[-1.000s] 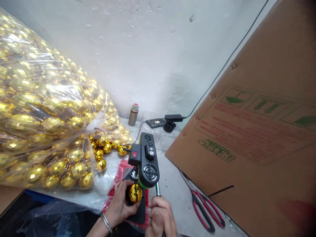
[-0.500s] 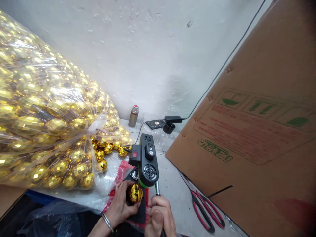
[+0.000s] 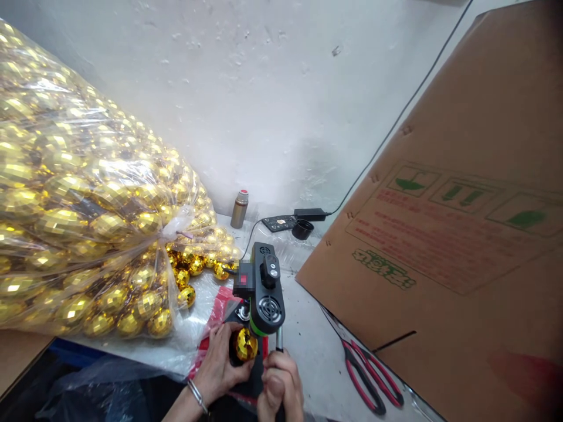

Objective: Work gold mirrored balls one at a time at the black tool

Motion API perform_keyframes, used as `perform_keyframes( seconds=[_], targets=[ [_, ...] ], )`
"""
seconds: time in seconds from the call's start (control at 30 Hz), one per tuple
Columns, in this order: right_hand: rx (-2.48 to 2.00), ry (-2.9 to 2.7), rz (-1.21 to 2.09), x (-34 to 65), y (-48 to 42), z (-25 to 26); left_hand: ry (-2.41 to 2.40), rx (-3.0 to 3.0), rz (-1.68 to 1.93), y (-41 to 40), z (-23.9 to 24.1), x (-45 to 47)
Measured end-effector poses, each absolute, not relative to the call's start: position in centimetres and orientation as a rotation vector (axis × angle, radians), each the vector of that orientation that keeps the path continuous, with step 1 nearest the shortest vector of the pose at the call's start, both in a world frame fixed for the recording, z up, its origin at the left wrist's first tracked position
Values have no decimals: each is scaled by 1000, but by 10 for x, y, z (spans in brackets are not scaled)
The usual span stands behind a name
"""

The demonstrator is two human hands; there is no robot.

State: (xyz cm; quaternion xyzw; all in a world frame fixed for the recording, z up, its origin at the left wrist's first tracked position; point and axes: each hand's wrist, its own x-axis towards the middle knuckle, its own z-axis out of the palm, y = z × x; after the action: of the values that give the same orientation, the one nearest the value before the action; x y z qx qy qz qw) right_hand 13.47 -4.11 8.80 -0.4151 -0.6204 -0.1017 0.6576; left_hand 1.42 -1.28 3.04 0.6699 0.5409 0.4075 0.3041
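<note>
My left hand (image 3: 220, 363) is curled around a small gold mirror ball (image 3: 246, 346), holding it under the head of a black and green desktop machine (image 3: 264, 287). My right hand (image 3: 279, 384) is wrapped in a fist around the machine's metal lever (image 3: 278, 338), just right of the ball. A bracelet sits on my left wrist. The machine stands on a black base over a red sheet (image 3: 215, 319).
A huge clear bag of gold mirror balls (image 3: 79, 205) fills the left, with several loose ones by its mouth. Red-handled scissors (image 3: 369, 375) lie to the right. A big cardboard box (image 3: 448, 234) leans on the right. A metal flask (image 3: 240, 209), power strip (image 3: 281, 223) and black cap (image 3: 302, 229) sit by the wall.
The view has tilted slightly, so the hands and machine sit lower in frame. My right hand has pulled the lever a little lower; the left still holds the ball.
</note>
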Motion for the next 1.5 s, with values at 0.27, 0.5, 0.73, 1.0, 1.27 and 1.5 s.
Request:
perform_keyframes(
  seconds=[0.27,0.5,0.73,1.0,1.27,1.5],
  targets=[
    [-936,-1471,-47,146,-47,136,1430,1794,1107,-12,33,15],
    [-948,-1465,148,144,-50,187,1383,2067,1062,-50,27,-27],
    [-890,-1502,92,143,-51,160,1940,2382,634,15,79,-79],
    [-887,-1509,118,145,-53,164,1934,2282,449,46,91,-90],
    [-968,-1437,186,141,-53,188,1245,1210,1074,8,68,-34],
    [-972,-1464,189,142,-52,193,1328,1401,1077,-2,39,-9]
  ],
)
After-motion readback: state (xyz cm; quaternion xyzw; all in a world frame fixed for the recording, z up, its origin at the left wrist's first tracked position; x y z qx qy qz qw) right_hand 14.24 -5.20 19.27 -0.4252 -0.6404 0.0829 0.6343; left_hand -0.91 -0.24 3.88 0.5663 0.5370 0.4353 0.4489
